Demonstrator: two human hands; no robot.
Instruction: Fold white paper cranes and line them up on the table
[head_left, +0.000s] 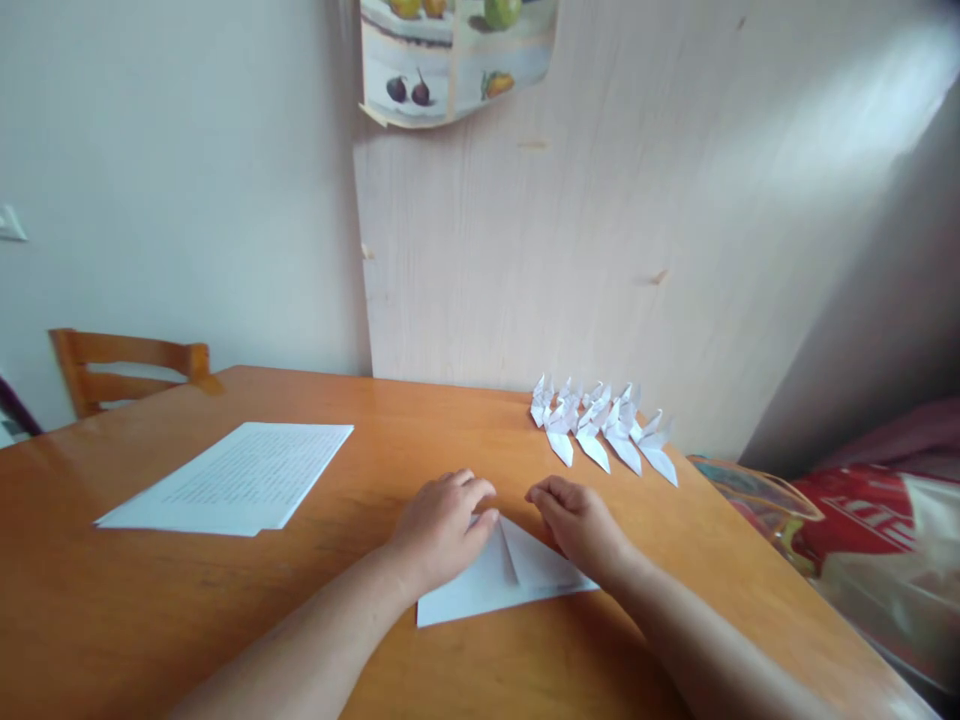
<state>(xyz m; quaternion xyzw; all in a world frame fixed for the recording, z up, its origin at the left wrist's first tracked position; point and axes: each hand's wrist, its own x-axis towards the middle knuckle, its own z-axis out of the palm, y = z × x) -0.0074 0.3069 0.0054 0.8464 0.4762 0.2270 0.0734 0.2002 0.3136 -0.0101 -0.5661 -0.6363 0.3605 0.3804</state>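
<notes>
A white sheet of paper point(480, 590), folded into a roughly triangular shape with a crease or raised flap near its middle, lies flat on the wooden table. My left hand point(450, 520) rests over its upper left part, thumb held apart from the bent fingers, with nothing visible between them. At the paper's right side is my right hand point(574, 515), its fingers curled together in a loose fist. I see nothing in those fingers, and the wrist covers part of the paper's right corner.
Several folded paper birds point(600, 425) stand in rows at the table's back right. A stack of printed sheets point(247, 475) lies at left on the wooden table point(322, 570). Beyond are a chair point(127, 360) and a wall; red and clear bags point(862, 530) sit past the right edge.
</notes>
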